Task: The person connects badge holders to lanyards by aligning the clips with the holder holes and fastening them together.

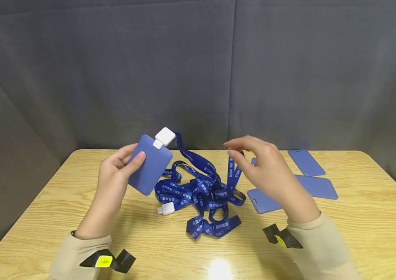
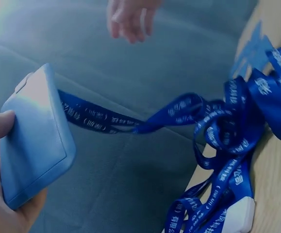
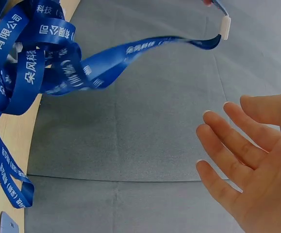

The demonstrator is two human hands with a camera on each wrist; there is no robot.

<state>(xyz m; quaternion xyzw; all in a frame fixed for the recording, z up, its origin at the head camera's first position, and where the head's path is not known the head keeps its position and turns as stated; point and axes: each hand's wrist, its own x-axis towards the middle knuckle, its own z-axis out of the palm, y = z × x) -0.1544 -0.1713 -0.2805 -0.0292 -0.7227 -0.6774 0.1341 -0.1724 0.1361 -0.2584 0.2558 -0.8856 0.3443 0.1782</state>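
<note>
My left hand (image 1: pixel 115 171) grips a blue badge holder (image 1: pixel 150 165), thumb across its front, raised over the left part of the table. A white clip (image 1: pixel 165 137) sits at the holder's top edge, and a blue lanyard strap (image 1: pixel 198 160) with white lettering runs from it down to a tangled pile of lanyards (image 1: pixel 201 190). My right hand (image 1: pixel 264 163) is held in the air right of the pile, fingers loosely bent with nothing in them; its bare palm shows in the right wrist view. Another white clip (image 1: pixel 166 209) lies at the pile's front left.
Several more blue badge holders (image 1: pixel 306 163) lie on the right side of the wooden table (image 1: pixel 359 225), partly hidden behind the right forearm. A dark grey curtain (image 1: pixel 148 70) stands behind the table and along its sides.
</note>
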